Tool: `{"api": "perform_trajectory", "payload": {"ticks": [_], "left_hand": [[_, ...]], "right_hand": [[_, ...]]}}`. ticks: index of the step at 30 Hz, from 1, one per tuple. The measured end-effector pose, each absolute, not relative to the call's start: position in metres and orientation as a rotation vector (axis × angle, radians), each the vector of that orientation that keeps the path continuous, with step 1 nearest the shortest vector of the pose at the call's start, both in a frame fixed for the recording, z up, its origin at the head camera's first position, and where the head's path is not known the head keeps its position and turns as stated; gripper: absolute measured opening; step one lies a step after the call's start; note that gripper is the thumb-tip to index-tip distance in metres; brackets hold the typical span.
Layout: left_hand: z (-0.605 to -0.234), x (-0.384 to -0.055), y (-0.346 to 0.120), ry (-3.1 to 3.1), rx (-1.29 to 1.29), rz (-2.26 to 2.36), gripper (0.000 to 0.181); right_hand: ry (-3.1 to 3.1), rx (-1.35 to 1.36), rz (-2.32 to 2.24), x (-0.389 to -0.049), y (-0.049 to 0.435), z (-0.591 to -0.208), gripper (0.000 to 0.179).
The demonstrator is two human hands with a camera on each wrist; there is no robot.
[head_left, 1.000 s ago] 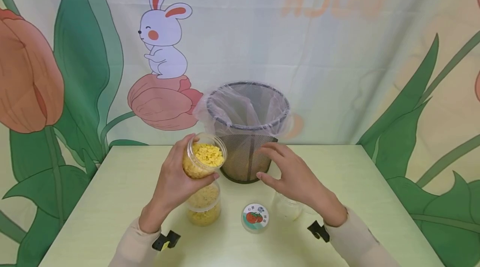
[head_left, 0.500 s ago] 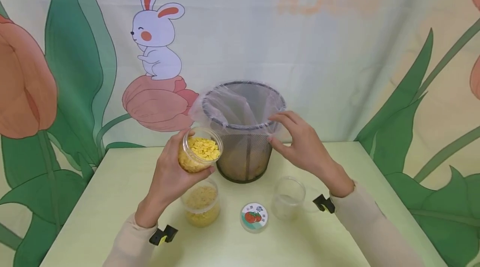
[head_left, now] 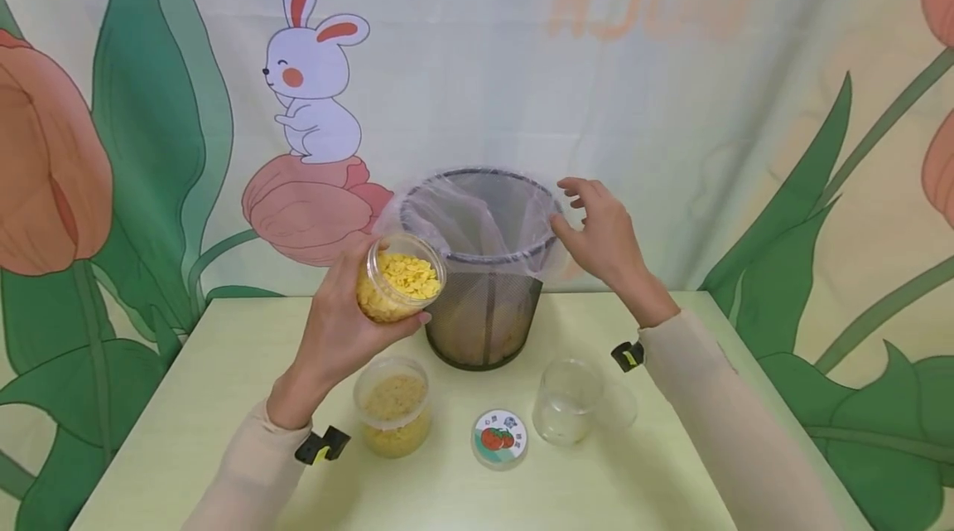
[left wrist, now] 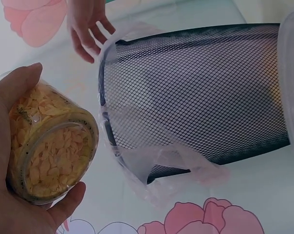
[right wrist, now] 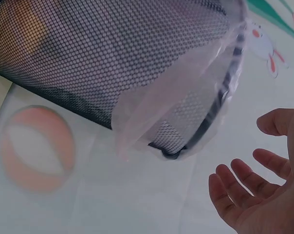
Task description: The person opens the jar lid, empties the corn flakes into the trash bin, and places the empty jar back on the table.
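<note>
My left hand grips a clear plastic jar filled with yellow flakes. The jar has no lid on and tilts toward the right, in front of the bin's left side. A black mesh waste bin stands at the back of the table, a thin pinkish plastic bag folded over its rim. Beside the rim's right edge is my right hand, raised, its fingers loosely bent and holding nothing. In the right wrist view that hand appears apart from the rim.
Below the left hand stands a clear tub of yellowish contents. A round lid with a tomato picture lies at the table's middle. To its right is a clear jar, with a clear disc beside it. A printed curtain hangs behind.
My right hand has moved up and to the right, from the bin's front to beside its rim. The left hand has lifted the jar slightly, still tilted.
</note>
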State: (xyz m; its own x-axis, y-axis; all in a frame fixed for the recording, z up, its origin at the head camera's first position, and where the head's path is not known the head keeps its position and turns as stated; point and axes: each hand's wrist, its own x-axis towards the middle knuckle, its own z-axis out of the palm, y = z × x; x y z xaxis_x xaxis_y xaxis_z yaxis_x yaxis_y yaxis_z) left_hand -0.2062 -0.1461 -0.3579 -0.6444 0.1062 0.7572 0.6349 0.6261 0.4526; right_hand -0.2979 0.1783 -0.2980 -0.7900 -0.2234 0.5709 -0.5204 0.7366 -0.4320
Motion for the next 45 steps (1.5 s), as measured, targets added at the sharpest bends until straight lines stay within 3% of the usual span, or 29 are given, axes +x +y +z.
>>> {"api": "perform_trajectory", "payload": {"ticks": [22,45], "left_hand": [[-0.328,-0.226,-0.148,-2.087,-0.608,-0.948,0.101],[-0.303,-0.249,-0.147,-2.081,-0.626,-0.909,0.098]], "right_hand": [[-2.662,0.254,0.906,-0.357,0.174,-0.309,0.047],[-2.791,0.214,0.865,-0.366,0.17,-0.315,0.046]]}}
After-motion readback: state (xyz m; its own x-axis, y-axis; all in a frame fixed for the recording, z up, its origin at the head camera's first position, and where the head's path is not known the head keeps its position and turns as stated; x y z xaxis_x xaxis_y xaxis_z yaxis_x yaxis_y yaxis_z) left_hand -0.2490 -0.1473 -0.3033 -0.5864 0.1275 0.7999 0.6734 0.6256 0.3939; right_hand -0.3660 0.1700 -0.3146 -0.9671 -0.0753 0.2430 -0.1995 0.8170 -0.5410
